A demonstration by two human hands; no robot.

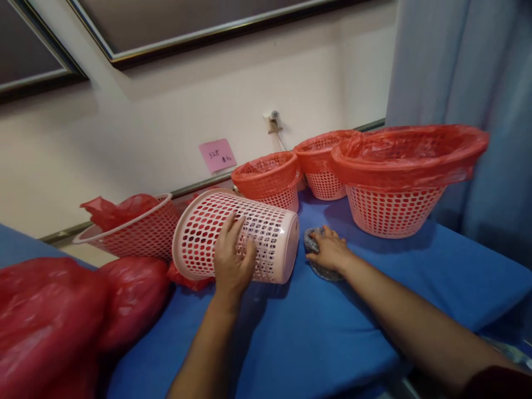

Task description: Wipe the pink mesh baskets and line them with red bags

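A pale pink perforated plastic basket (266, 238) lies on its side on the blue-covered table (299, 338), its mouth to the left and its base to the right. My left hand (233, 263) is at its near side, fingers spread; whether the fingertips press on the basket is unclear. To the right of the basket's base, my right hand (332, 250) grips a mottled grey cloth (326, 272) lying on the table, fingers curled over its top. Red plastic (195, 281) shows beneath the basket's mouth.
Three upright baskets lined with red bags, the largest basket (394, 205) at right, stand along the wall. At left are a tilted basket (137, 233) with a red bag and bulging red bags (50, 316). A pink note (217, 155) and a wall socket (272, 122) are behind.
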